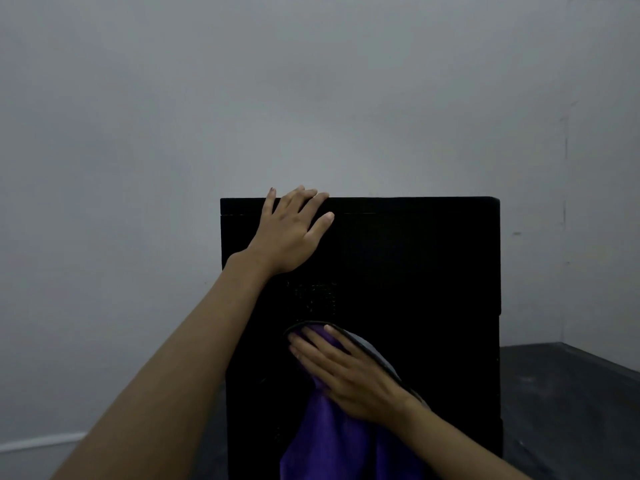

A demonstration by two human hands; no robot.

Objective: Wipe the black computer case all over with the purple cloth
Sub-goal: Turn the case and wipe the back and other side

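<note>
Right hand [349, 375] – purple cloth [332, 441] – black case [415, 271]

A plain pale grey wall [311, 98] fills the view in dim, even light. At right it meets a side wall [609, 202] at a corner seam [565, 202]. Below lies a dark surface [571, 393], possibly the floor. A pale strip [41, 441] runs low at left.
</note>
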